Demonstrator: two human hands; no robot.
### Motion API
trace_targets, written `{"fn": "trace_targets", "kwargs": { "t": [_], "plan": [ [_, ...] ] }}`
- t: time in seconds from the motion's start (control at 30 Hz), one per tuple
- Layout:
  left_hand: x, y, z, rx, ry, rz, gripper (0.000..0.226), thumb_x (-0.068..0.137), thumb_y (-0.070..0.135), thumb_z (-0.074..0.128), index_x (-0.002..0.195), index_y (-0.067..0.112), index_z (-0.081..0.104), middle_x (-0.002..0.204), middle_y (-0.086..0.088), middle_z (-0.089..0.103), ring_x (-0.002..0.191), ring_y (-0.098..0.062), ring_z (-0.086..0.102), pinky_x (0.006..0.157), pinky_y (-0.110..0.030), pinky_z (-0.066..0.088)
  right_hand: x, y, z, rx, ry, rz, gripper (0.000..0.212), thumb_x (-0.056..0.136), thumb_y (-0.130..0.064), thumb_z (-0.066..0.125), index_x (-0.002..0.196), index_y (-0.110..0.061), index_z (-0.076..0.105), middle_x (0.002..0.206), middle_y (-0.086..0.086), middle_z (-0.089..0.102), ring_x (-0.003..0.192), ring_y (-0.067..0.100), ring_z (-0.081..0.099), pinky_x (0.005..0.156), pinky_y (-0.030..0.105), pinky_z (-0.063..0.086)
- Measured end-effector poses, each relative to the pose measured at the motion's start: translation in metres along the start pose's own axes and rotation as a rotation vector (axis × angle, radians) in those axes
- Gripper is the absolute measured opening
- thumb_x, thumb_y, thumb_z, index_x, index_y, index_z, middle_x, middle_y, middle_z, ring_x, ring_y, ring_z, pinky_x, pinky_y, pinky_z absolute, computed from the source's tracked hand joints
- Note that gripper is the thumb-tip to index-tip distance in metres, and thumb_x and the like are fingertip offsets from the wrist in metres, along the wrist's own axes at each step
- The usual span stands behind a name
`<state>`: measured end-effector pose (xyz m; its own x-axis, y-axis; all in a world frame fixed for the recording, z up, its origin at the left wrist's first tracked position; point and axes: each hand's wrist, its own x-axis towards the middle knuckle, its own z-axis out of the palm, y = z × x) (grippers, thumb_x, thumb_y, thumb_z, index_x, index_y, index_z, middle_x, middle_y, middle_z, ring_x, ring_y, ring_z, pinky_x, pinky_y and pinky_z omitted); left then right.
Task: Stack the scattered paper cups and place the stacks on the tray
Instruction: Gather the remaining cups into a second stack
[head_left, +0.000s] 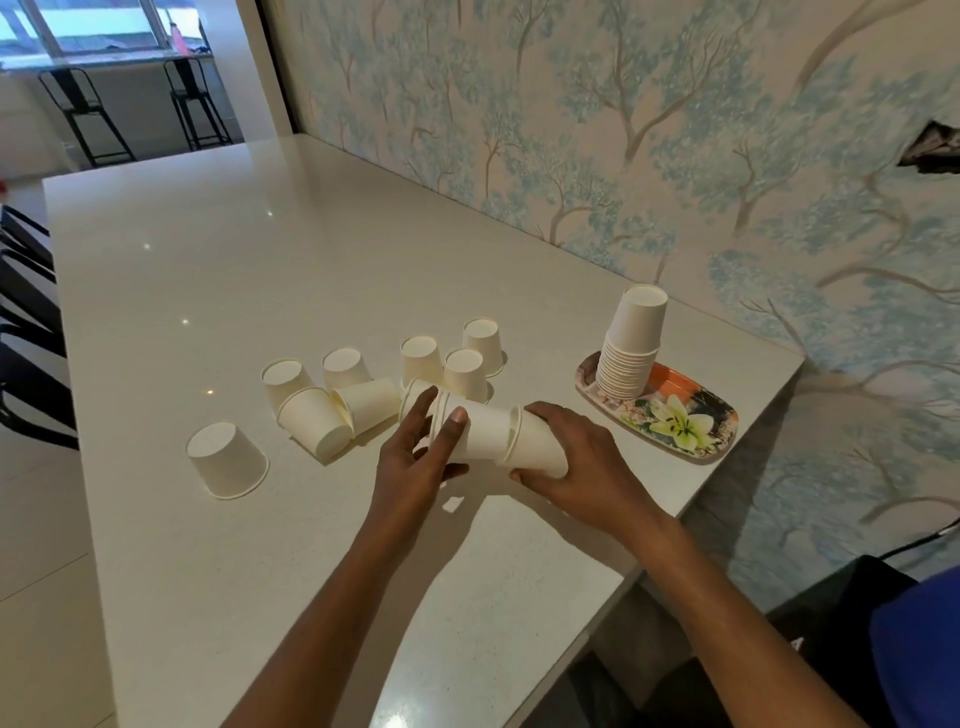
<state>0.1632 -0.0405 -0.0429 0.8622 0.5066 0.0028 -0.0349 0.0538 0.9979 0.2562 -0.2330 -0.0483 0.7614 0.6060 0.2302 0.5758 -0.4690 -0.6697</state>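
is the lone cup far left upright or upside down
Upside down: the lone cup rests rim-down on the table, closed base facing up.

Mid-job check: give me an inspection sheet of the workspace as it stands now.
Surface: white table, glossy.
Job's things: tall inverted stack on floral tray; short stack held sideways; loose cups scattered, some upside down, some tipped over.
Clutter: nothing seen.
Grippers: left hand and right hand both grip the short stack.
Cables: black cable by the wall, right.
Surroundings: tree-pattern wallpaper; stools beyond.
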Motion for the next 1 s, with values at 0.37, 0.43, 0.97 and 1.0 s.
{"fn": "trace_targets", "kwargs": {
  "t": [0.37,0.43,0.97,1.0],
  "plan": [
    [-0.018,-0.009,0.034,0.308,-0.126,0.115,0.061,0.088,0.065,0.048,0.145,0.046,0.039,0.151,0.01,0.044,0.13,-0.005,0.045,0.106,-0.032,0.046,-0.009,-0.015,0.007,0.095,0.045,-0.035,0.058,0.084,-0.045,0.081,0.133,-0.03,0.054,0.122,-0.011,0.066,0.106,0.006,0.066,0.087,0.024,0.06],
    [-0.023,-0.006,0.041,0.34,-0.156,0.133,0.051,0.09,0.061,0.048,0.138,0.055,0.033,0.146,0.014,0.043,0.123,0.004,0.046,0.099,-0.017,0.044,-0.011,-0.018,0.01,0.128,0.055,-0.046,0.051,0.086,-0.04,0.08,0.129,-0.028,0.057,0.116,-0.01,0.068,0.104,0.006,0.067,0.084,0.024,0.06],
    [-0.023,-0.012,0.028,0.286,0.037,0.113,0.075,0.074,0.075,0.068,0.135,0.033,0.056,0.117,0.02,0.067,0.107,0.002,0.065,0.084,-0.019,0.057,-0.007,-0.025,0.04,0.327,0.199,0.003,0.06,0.081,-0.032,0.088,0.132,-0.028,0.055,0.122,-0.018,0.066,0.113,-0.005,0.062,0.087,0.009,0.052],
    [-0.022,-0.007,0.025,0.298,0.086,0.133,0.076,0.077,0.081,0.056,0.135,0.03,0.056,0.118,0.016,0.066,0.106,0.0,0.065,0.084,-0.023,0.057,-0.006,-0.023,0.04,0.323,0.213,0.01,0.06,0.08,-0.032,0.088,0.13,-0.03,0.055,0.121,-0.019,0.065,0.111,-0.006,0.062,0.085,0.008,0.052]
  ]
}}
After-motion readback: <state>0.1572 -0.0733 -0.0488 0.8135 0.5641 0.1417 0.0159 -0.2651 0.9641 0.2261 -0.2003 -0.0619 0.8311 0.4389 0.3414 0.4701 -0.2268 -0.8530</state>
